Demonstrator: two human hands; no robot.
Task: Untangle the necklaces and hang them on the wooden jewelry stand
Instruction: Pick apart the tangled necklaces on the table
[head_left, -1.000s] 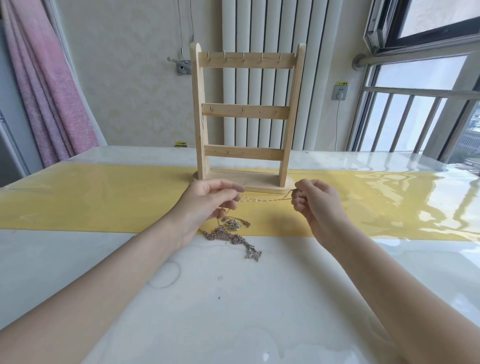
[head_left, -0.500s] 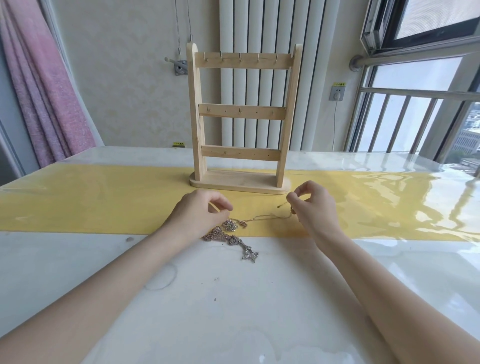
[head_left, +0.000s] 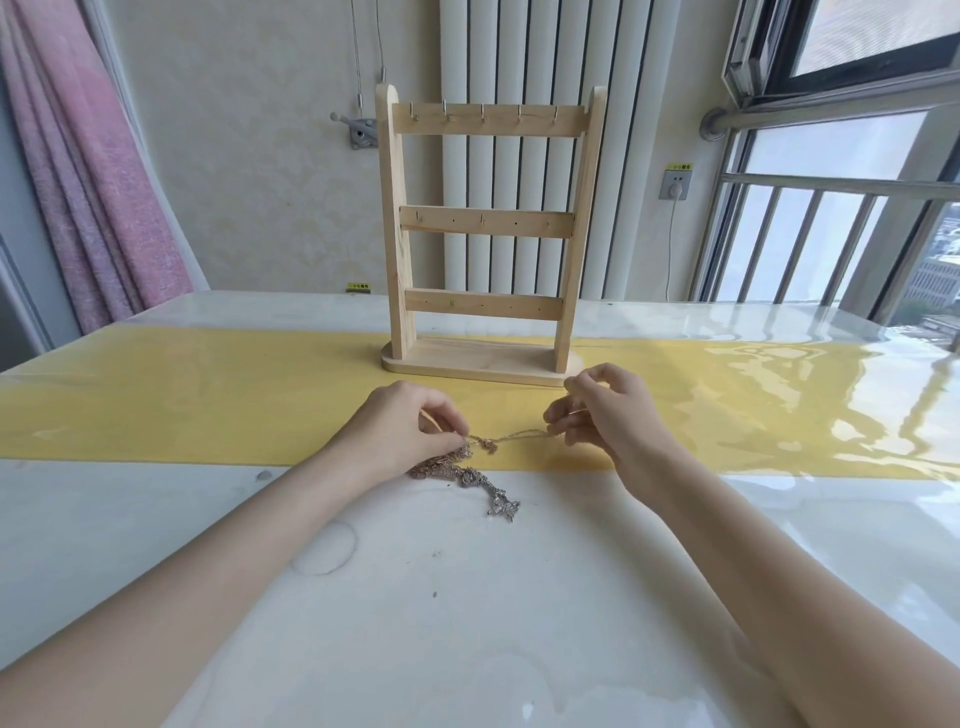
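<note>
A tangled heap of metal necklaces (head_left: 467, 475) lies at the near edge of the yellow runner (head_left: 208, 395). My left hand (head_left: 405, 431) pinches the tangle at its upper end, low over the table. A thin gold chain (head_left: 519, 435) runs from that spot to my right hand (head_left: 608, 410), which pinches its other end. The wooden jewelry stand (head_left: 483, 228) rises just behind both hands, with three bars and bare hooks.
The glossy white table (head_left: 441, 597) stretches toward me. A radiator (head_left: 519, 57) and wall stand behind the stand, a pink curtain (head_left: 88, 166) hangs at the left, and a railed window (head_left: 831, 218) fills the right.
Both hands have dropped from in front of the stand's base to near the table. The gold chain, stretched taut before, now sags between them.
</note>
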